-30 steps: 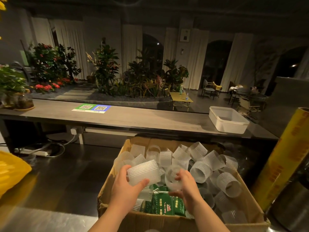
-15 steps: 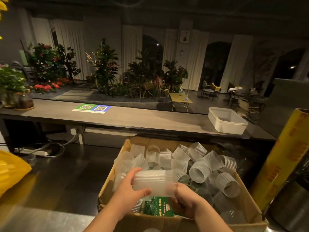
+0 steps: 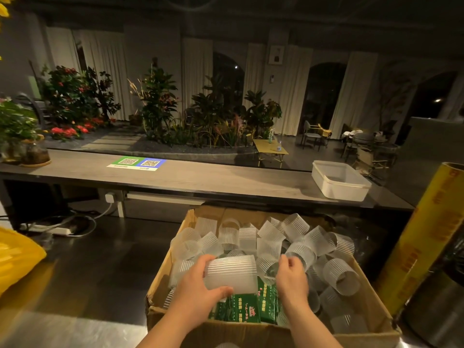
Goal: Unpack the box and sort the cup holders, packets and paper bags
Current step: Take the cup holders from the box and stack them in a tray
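left hand [image 3: 198, 285] grips a ribbed translucent cup holder [image 3: 231, 273], thumb under its near edge, fingers curled over the top; we note it lies on its side, lifted just above the green packets [image 3: 247, 307]. right hand [image 3: 291, 277] is just beside the holder's right end, fingers curled and motion-blurred; we cannot tell whether it pinches the smaller holder [image 3: 267, 270] at its fingertips or only touches it. both hands are over the near part of the cardboard box [image 3: 251, 332]. packets are stacked against the box's front wall. loose cup holders [image 3: 296, 237] fill the rest of the box, tilted every way. behind the box, a white tub [image 3: 339, 182] sits at the right end of the long counter [image 3: 200, 177]. a yellow roll [image 3: 431, 234] leans just right of the box.
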The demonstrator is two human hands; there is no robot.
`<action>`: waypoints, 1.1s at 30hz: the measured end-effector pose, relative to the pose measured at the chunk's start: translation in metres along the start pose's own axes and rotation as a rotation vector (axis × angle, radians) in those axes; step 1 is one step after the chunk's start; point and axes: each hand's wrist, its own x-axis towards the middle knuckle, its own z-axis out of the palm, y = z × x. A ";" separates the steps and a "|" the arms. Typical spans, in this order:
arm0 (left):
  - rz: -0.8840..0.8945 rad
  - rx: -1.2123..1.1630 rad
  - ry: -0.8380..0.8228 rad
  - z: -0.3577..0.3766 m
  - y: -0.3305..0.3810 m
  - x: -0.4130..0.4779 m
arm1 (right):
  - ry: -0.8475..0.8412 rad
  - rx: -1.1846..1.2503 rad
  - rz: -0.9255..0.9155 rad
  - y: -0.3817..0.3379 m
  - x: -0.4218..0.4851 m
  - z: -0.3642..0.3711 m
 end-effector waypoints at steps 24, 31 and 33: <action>0.018 0.023 0.066 0.000 -0.003 0.011 | -0.080 0.029 -0.048 0.005 0.030 -0.017; 0.013 0.025 0.078 0.000 -0.002 0.008 | -0.384 0.307 -0.052 -0.009 -0.002 0.005; 0.004 0.024 0.092 0.000 -0.002 0.008 | -0.422 0.488 0.044 -0.011 -0.008 0.009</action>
